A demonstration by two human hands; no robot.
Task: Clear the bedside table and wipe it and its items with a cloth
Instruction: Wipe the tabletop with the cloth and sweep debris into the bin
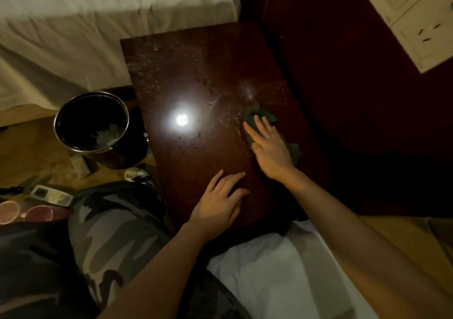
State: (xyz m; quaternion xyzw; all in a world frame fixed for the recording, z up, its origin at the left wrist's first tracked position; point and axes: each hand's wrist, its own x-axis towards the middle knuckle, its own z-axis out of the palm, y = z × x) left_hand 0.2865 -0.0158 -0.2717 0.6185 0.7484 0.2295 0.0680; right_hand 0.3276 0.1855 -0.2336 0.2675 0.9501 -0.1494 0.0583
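cloth (269, 127): dark grey-green rag, crumpled, flat on the table (196, 73), right of centre; it sticks out past my fingertips and again by the wrist.
right hand (269, 147): on top of the cloth, grip spread, fingers straight, pressing it down. No pinch.
left hand (220, 201): bare palm on the near table edge, fingers loose and straight, holding nothing. I read it as bracing.
key relation: dust and crumbs lie up and left of the cloth, along the far half; table's long axis runs away from me. Right hand is the nearer one, so I'd push forward-left.
table look: dark glossy wood, lamp glare at centre, top free of items.
floor: waste bin (92, 122), remote (52, 194), two cups (8, 212) left of the table.
progress: mid-wipe, I'd guess.
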